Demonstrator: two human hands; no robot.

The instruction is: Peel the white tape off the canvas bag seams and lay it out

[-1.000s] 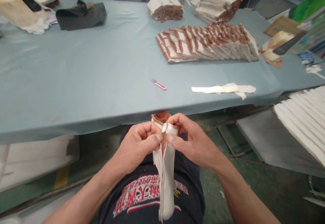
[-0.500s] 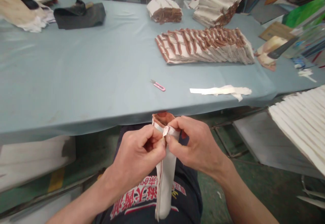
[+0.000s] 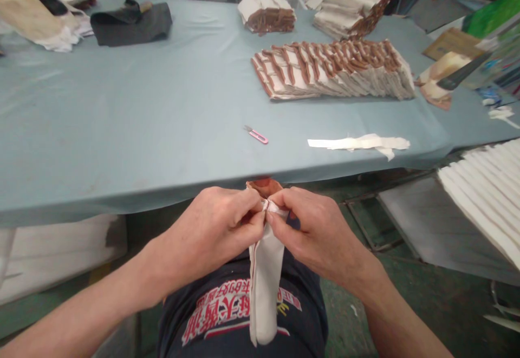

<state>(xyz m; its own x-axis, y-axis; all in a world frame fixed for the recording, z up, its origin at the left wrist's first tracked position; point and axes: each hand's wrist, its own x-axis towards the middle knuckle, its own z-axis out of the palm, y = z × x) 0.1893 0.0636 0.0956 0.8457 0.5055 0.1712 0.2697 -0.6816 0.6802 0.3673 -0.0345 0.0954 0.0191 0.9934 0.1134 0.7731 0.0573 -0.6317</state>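
1. Tube (image 3: 268,271): white cloth, brown inside; on the wearer's side of the snips (image 3: 257,135), below the desk (image 3: 101,109) edge, over the lap; brown mouth towards the snips, rounded end away from them; a seam with a thin brown line down its left side.
2. Left hand (image 3: 221,222): thumb and forefinger closed in a pinch on the tube near its mouth; other fingers curled, partly hidden.
3. Right hand (image 3: 314,222): thumb and forefinger closed on the same spot from the other side, fingertips just beside the left ones; the rest of the fingers mostly out of sight behind.
4. Snips: pink handles, lying loose on the desk, blades pointing away and left; well apart from both hands.
5. Strip (image 3: 361,142): white, ragged, flat on the desk, right of the snips.
6. Row (image 3: 333,71): white and brown pieces packed side by side, beyond the snips and to the right; two piles (image 3: 266,11) of like pieces farther beyond.
7. Black cloth (image 3: 132,25): folded, far left beyond the snips; apron (image 3: 219,309) under the tube, dark, red lettering.
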